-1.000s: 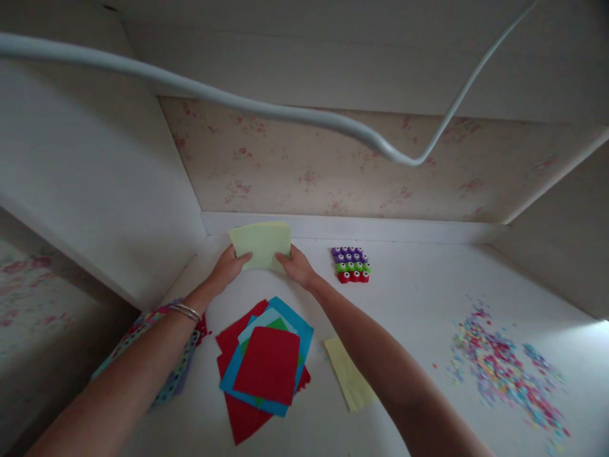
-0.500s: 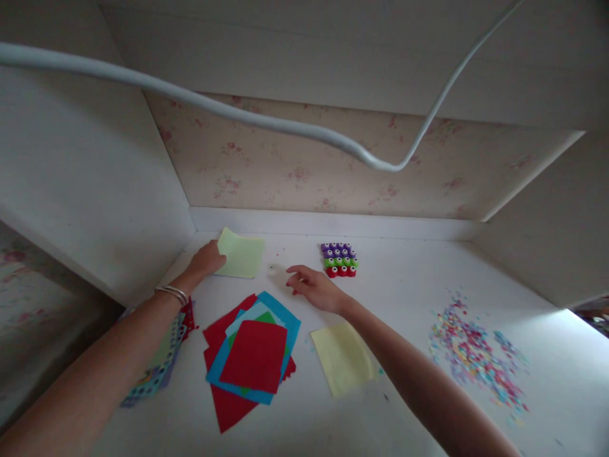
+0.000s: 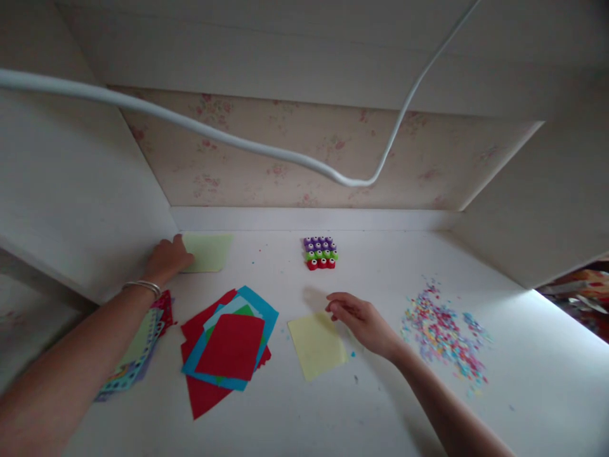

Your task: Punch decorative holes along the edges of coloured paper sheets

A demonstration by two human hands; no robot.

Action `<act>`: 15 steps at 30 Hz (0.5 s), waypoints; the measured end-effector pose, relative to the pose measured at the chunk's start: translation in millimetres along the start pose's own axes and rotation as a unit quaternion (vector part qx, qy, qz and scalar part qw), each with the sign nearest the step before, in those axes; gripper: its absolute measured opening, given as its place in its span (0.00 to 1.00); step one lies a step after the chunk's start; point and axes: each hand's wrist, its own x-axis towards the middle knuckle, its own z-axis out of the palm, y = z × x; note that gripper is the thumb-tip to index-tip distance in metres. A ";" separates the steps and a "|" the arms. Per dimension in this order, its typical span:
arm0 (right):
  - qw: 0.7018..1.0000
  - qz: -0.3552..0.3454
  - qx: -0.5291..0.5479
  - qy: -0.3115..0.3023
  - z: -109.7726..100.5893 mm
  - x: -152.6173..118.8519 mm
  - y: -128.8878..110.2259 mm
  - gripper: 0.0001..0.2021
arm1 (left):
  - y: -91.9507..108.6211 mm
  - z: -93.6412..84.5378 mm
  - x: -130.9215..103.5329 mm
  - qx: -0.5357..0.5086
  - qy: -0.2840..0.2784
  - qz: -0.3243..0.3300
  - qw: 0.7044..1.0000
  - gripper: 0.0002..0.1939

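My left hand (image 3: 170, 259) is at the left edge of a pale green sheet (image 3: 207, 253) lying flat by the back left corner; its fingers look bent around that edge. My right hand (image 3: 358, 319) hovers by the upper right corner of a pale yellow sheet (image 3: 318, 346), its fingers partly curled and apart, with nothing in them. Between the hands, nearer me, lies an overlapping pile of red, blue, light blue and green sheets (image 3: 231, 348). Patterned sheets (image 3: 136, 355) are partly hidden under my left forearm.
Rows of purple, green and red eye-like pieces (image 3: 321, 252) sit near the back wall. Small colourful confetti (image 3: 445, 330) is scattered at the right. A white cable (image 3: 266, 150) hangs across the upper view. Side panels (image 3: 533, 203) flank the white tabletop (image 3: 375, 260).
My right hand has moved right and towards me, from beside the eye-like pieces to the yellow sheet. The green sheet now lies flatter, its raised corner down. The view has shifted.
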 end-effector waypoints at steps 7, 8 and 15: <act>0.993 -0.017 -0.080 0.079 -7.5 -12.1 7.6 0.14 | 52.3 -15.1 -29.3 0.041 0.077 0.078 0.993 0.20; 0.992 -0.015 -0.086 0.090 -8.9 -12.2 8.4 0.14 | 61.7 -15.1 -40.5 0.032 0.065 0.117 0.990 0.20; 0.981 -0.006 -0.133 0.138 -11.1 3.5 30.2 0.12 | 148.7 2.9 -185.2 -0.088 -0.050 0.373 0.922 0.12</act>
